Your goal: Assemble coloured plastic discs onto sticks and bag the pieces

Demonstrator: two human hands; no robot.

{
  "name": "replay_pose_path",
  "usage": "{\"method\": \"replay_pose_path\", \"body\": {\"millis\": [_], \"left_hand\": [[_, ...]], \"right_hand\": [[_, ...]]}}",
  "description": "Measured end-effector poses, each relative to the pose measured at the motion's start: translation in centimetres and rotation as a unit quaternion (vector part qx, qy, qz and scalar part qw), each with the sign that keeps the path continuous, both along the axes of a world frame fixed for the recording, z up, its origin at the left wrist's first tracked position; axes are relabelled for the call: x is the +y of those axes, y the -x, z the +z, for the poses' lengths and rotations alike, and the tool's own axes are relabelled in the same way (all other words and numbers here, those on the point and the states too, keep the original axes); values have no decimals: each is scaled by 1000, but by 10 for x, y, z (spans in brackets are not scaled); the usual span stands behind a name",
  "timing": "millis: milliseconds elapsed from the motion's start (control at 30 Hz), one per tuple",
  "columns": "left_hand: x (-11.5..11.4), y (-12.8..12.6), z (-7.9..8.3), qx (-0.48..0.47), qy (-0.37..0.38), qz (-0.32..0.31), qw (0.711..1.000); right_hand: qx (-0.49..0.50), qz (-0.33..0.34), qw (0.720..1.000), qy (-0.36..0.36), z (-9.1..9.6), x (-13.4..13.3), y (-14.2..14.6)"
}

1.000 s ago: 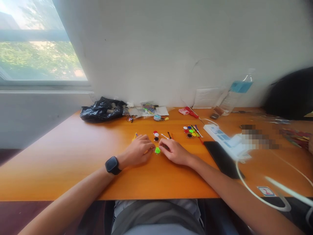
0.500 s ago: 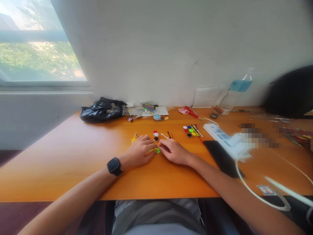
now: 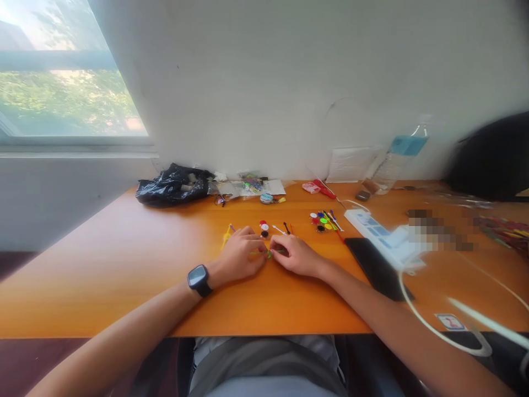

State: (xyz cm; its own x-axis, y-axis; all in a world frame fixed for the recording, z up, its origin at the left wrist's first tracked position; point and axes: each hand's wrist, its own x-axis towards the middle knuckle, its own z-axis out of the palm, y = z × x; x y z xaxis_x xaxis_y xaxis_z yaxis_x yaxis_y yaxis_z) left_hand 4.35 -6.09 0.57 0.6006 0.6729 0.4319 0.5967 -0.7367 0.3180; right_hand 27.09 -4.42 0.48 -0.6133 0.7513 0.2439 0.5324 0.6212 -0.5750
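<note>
My left hand [image 3: 240, 255], with a black smartwatch on its wrist, and my right hand [image 3: 295, 255] meet over the orange table [image 3: 124, 264]. Both pinch a small green piece [image 3: 269, 253] with thin green sticks running out to either side, held between their fingertips just above the tabletop. Behind the hands lie small red, white and black round pieces [image 3: 263, 229], a white stick and a black stick [image 3: 285, 227]. A yellow piece [image 3: 226, 233] lies just beyond the left hand.
A cluster of coloured discs and sticks [image 3: 324, 220] lies right of the hands. A black phone [image 3: 374, 266], a white power strip [image 3: 372, 229] and white cable sit further right. A black bag [image 3: 173, 184], packets, a red tool [image 3: 323, 189] and a water bottle [image 3: 392, 162] line the wall.
The green disc that lay flat between my fingertips is now turned edge-on and lifted slightly, with sticks showing on both sides. Both hands stay almost in place.
</note>
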Motion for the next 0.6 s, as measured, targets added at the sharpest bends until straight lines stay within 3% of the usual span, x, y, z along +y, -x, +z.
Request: {"method": "replay_pose_path", "body": {"millis": [600], "left_hand": [[4, -5, -5, -3, 12, 47, 999]], "right_hand": [[2, -7, 999, 46, -7, 6, 1]]}}
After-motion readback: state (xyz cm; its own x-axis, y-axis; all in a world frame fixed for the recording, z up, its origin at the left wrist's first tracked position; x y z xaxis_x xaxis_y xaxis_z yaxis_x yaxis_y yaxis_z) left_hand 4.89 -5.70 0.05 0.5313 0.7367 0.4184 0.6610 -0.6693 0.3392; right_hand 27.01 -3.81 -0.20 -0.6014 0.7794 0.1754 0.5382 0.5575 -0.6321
